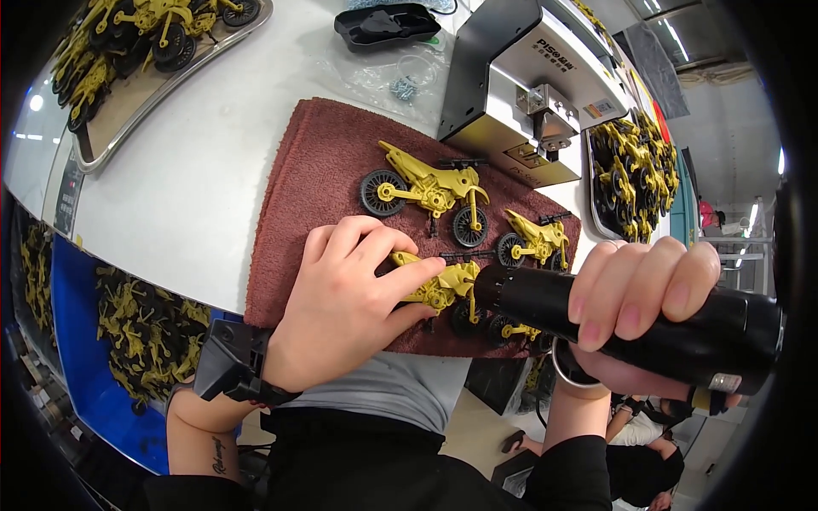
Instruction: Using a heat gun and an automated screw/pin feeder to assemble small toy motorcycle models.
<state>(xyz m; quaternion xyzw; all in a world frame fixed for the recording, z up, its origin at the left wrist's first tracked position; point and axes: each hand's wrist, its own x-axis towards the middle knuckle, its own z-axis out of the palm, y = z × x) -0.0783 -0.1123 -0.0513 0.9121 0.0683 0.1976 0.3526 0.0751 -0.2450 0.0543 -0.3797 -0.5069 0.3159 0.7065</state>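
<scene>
My left hand (345,285) is closed around the rear part of a yellow toy motorcycle (441,289) lying on a folded brown towel (294,192). In my right hand (639,285) is a black electric screwdriver (538,298), gripped around its body and pointing left. Its tip meets or nearly meets the front fork of that toy; exact contact cannot be made out. Above it lies another toy motorcycle (436,189) with black wheels. A third motorcycle (537,238) sits to the right, and a fourth (513,330) is partly hidden under the screwdriver.
A silver and black screw feeder machine (490,98) stands behind the towel. Trays of toy motorcycles sit at far left (158,106) and right (603,223). A blue bin (81,341) holds more. Small screws (404,88) and a black plastic tray (388,27) lie at the back. Another person (643,468) shows lower right.
</scene>
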